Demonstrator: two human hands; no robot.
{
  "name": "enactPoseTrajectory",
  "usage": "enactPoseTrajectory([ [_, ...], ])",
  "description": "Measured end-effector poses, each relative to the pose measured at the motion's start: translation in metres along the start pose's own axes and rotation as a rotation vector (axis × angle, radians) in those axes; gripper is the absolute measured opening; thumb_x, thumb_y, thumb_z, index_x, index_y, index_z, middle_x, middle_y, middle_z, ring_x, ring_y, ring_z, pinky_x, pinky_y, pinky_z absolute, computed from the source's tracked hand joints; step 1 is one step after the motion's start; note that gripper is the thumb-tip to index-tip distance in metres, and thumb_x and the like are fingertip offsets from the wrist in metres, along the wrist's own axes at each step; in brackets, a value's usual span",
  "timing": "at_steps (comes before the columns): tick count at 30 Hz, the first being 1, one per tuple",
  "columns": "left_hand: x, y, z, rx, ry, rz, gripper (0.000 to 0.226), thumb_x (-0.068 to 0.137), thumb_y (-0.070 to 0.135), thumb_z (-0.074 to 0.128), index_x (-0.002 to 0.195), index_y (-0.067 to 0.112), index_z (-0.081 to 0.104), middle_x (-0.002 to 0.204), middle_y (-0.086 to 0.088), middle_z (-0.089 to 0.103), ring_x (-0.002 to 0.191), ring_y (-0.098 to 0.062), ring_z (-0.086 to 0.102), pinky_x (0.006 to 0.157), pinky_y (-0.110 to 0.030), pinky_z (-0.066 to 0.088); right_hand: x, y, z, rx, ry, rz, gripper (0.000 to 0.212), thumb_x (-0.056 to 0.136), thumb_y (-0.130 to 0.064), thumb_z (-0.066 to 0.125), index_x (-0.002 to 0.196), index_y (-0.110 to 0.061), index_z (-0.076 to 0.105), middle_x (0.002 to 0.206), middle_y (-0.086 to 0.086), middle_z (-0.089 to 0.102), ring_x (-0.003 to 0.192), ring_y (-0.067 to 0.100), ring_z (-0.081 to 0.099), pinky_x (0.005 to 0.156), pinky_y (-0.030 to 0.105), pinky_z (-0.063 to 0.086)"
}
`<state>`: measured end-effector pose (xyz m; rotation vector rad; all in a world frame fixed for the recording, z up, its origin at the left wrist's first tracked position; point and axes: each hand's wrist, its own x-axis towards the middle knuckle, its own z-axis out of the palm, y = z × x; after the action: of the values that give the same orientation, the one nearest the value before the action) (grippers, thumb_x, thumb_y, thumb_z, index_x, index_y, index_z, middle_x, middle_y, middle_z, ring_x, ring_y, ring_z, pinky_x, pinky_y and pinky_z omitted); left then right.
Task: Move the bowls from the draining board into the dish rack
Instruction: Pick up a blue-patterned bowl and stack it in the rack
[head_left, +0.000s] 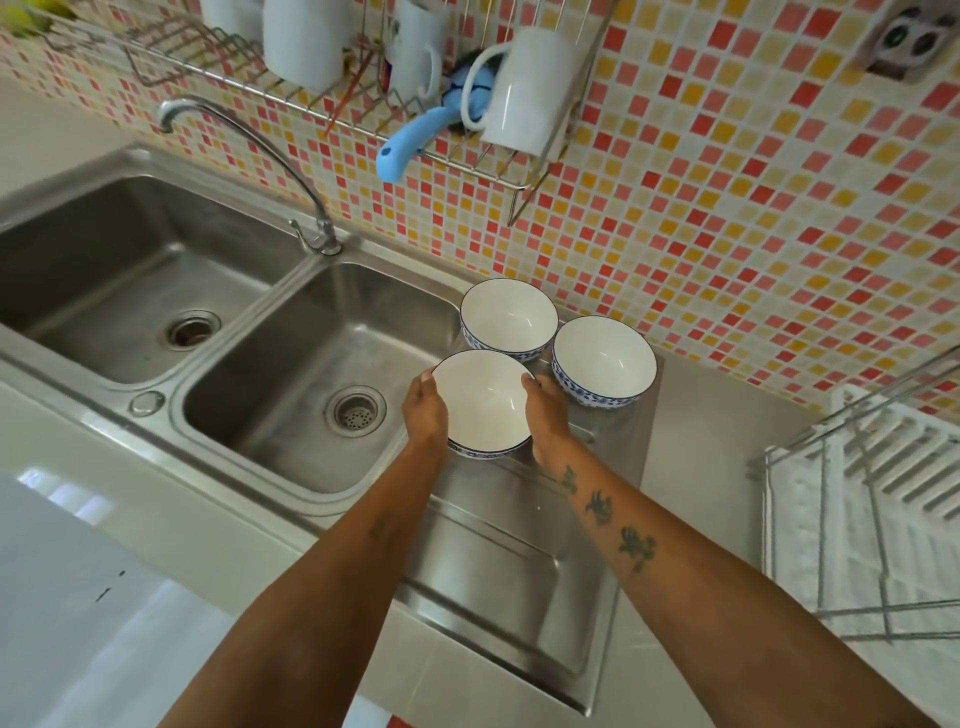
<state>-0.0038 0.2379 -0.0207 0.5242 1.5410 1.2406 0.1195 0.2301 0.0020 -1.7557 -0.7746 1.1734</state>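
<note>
The nearest bowl (483, 402) is gripped from both sides: the left hand (425, 413) is pressed against its left wall and the right hand (546, 415) against its right wall, each curved around the rim with the fingers spread only as wide as the bowl. The fingers of both hands are mostly hidden behind and under the bowl, so whether it is lifted or resting on the draining board (498, 561) cannot be told. The lower part of the bowl's blue pattern is seen only as a thin strip at the near edge.

Three bowls are counted in all, white inside with blue patterned outsides. The second bowl (508, 318) stands at the far end of the draining board, near the tiled wall (753, 208), and the third bowl (603, 358) stands just to its right; the two appear to touch or nearly touch (the gap is too small to judge).

Two sink basins (311, 364) are seen to the left, with one tap (249, 150) behind them. A dish rack (878, 519) of wire over a white tray is cut off at the right edge. A wall rack (363, 104) above holds mugs (530, 88), at least three of them, cut off by the top edge, and a blue handle (410, 143) of a utensil whose head is hidden.
</note>
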Motion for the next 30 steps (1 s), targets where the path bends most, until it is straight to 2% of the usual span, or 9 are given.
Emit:
enactPoseTrajectory([
  [3,-0.009,-0.004,-0.002,-0.053,0.006,0.002,0.035,0.102,0.022,0.036,0.116,0.007,0.064,0.104,-0.010,0.063,0.096,-0.025,0.058,0.098,-0.045,0.049,-0.004,0.002,-0.001,0.051,0.011,0.000,0.030,0.096,-0.025,0.045,0.117,-0.010,0.061,0.119,0.015,0.063,0.098,0.024,0.057,0.092,0.040,0.049],
  [8,-0.036,0.012,0.000,-0.190,-0.015,-0.013,0.031,0.102,0.026,0.036,0.115,0.016,0.063,0.109,-0.007,0.063,0.101,-0.027,0.060,0.093,-0.041,0.050,-0.022,-0.014,-0.014,0.132,0.020,-0.064,0.019,0.096,-0.024,0.045,0.106,-0.020,0.060,0.117,0.008,0.063,0.100,0.022,0.056,0.092,0.037,0.047],
  [12,-0.074,0.053,0.010,-0.298,-0.092,0.046,0.031,0.100,0.031,0.041,0.118,0.023,0.064,0.120,-0.004,0.067,0.110,-0.027,0.063,0.098,-0.048,0.051,-0.046,-0.057,-0.035,0.238,0.117,-0.193,0.020,0.097,-0.029,0.048,0.104,-0.021,0.065,0.105,-0.001,0.064,0.103,0.020,0.055,0.093,0.034,0.045],
  [15,-0.113,0.100,0.022,-0.355,-0.182,0.130,0.031,0.097,0.039,0.044,0.119,0.030,0.064,0.121,0.001,0.067,0.113,-0.024,0.063,0.098,-0.048,0.052,-0.072,-0.103,-0.059,0.297,0.163,-0.333,0.024,0.096,-0.033,0.047,0.100,-0.023,0.068,0.106,-0.002,0.068,0.106,0.022,0.059,0.099,0.042,0.048],
  [17,-0.144,0.136,0.030,-0.409,-0.292,0.160,0.032,0.098,0.043,0.043,0.117,0.029,0.063,0.115,0.003,0.069,0.108,-0.019,0.064,0.094,-0.041,0.054,-0.094,-0.133,-0.080,0.360,0.217,-0.425,0.029,0.094,-0.035,0.048,0.103,-0.020,0.070,0.114,0.003,0.068,0.109,0.024,0.061,0.100,0.045,0.048],
  [20,-0.195,0.187,0.040,-0.478,-0.481,0.129,0.030,0.100,0.044,0.036,0.104,0.028,0.060,0.106,0.002,0.069,0.096,-0.019,0.065,0.084,-0.036,0.055,-0.137,-0.175,-0.121,0.478,0.264,-0.633,0.024,0.095,-0.025,0.048,0.090,-0.023,0.071,0.100,-0.001,0.071,0.097,0.018,0.063,0.090,0.038,0.052],
  [23,-0.246,0.219,0.050,-0.448,-0.685,0.144,0.038,0.101,0.048,0.030,0.115,0.028,0.059,0.121,-0.003,0.067,0.108,-0.024,0.064,0.095,-0.043,0.053,-0.187,-0.209,-0.166,0.478,0.312,-0.824,0.024,0.095,-0.021,0.047,0.086,-0.024,0.069,0.089,-0.007,0.069,0.086,0.010,0.062,0.079,0.031,0.052],
  [27,-0.301,0.237,0.069,-0.312,-1.128,0.129,0.042,0.100,0.042,0.032,0.124,0.026,0.063,0.131,-0.006,0.065,0.118,-0.033,0.062,0.098,-0.060,0.047,-0.239,-0.228,-0.230,0.443,0.461,-1.012,0.023,0.084,-0.029,0.051,0.096,-0.023,0.069,0.100,-0.002,0.070,0.100,0.016,0.064,0.090,0.032,0.051],
  [30,-0.336,0.235,0.086,-0.174,-1.346,0.023,0.045,0.096,0.047,0.034,0.128,0.030,0.062,0.130,-0.006,0.066,0.117,-0.036,0.062,0.096,-0.065,0.045,-0.268,-0.222,-0.277,0.415,0.545,-1.074,0.017,0.082,-0.026,0.053,0.081,-0.030,0.070,0.082,-0.016,0.068,0.085,0.004,0.061,0.080,0.025,0.049],
])
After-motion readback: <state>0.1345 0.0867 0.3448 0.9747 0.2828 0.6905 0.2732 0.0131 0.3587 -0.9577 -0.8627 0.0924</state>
